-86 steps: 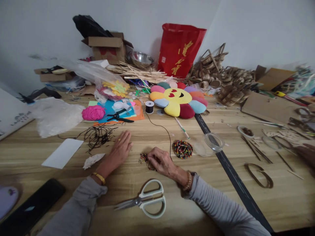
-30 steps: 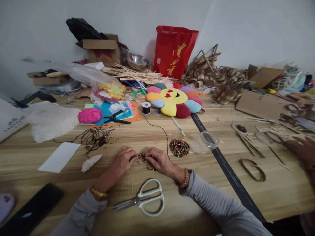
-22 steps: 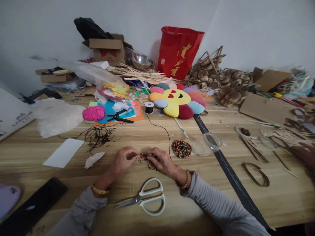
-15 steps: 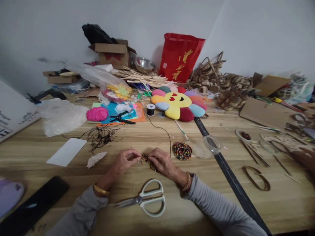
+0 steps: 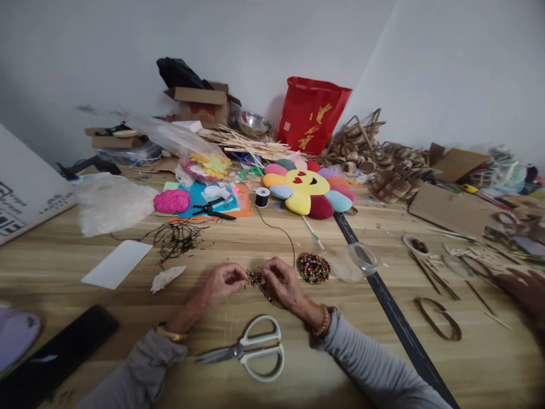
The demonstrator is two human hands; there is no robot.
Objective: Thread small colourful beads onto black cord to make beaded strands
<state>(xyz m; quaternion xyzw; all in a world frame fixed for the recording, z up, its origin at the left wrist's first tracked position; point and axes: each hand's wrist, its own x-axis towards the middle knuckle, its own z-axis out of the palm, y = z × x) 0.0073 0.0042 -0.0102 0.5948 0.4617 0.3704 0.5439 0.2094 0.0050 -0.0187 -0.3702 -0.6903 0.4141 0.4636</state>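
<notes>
Small multicoloured beads (image 5: pixel 254 278) lie bunched between my two hands, some strung on a dark cord that trails under my right hand. My left hand (image 5: pixel 225 282) is pinched at the left side of the beads; what its fingertips hold is too small to make out. My right hand (image 5: pixel 281 281) pinches the beaded cord, with a short dark end showing above the beads. A coiled string of beads (image 5: pixel 314 268) rests just right of my right hand. White-handled scissors (image 5: pixel 259 349) lie below my hands, blades pointing left.
Behind stand a black thread spool (image 5: pixel 262 197), a flower cushion (image 5: pixel 309 184) and pliers (image 5: pixel 213 210). Tangled black cord (image 5: pixel 179 238) and white paper (image 5: pixel 117 264) lie left, beside a phone (image 5: pixel 55 352). At right are a clear round lid (image 5: pixel 363 258) and another person's hand (image 5: pixel 522 289).
My right fingers have lifted slightly from the beads, showing more of the bunch and a cord end. My left hand stays pinched close by. The view has shifted a little.
</notes>
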